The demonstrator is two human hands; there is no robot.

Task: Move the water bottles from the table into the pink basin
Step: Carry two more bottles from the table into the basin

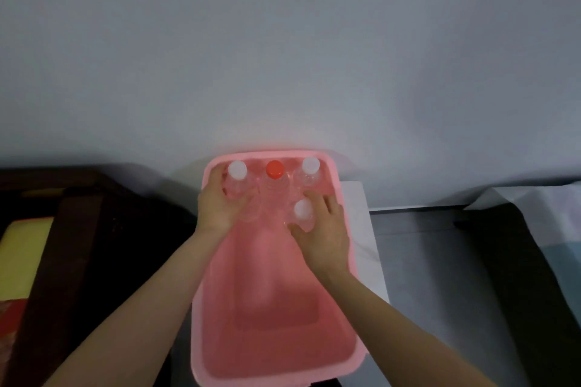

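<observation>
A long pink basin (276,349) lies in front of me with several clear water bottles standing upright at its far end. Along the far wall stand a white-capped bottle (237,170), a red-capped bottle (274,170) and another white-capped bottle (311,166). My left hand (217,203) is wrapped around the left white-capped bottle. A further white-capped bottle (302,210) stands in front of the right one, with my right hand (323,234) closed around its body. Both hands are inside the basin.
The basin rests on a small white table (361,229) against a pale wall (283,56). Dark furniture (94,229) with a yellow object (25,254) is at the left. A dark surface under a white sheet (540,229) is at the right.
</observation>
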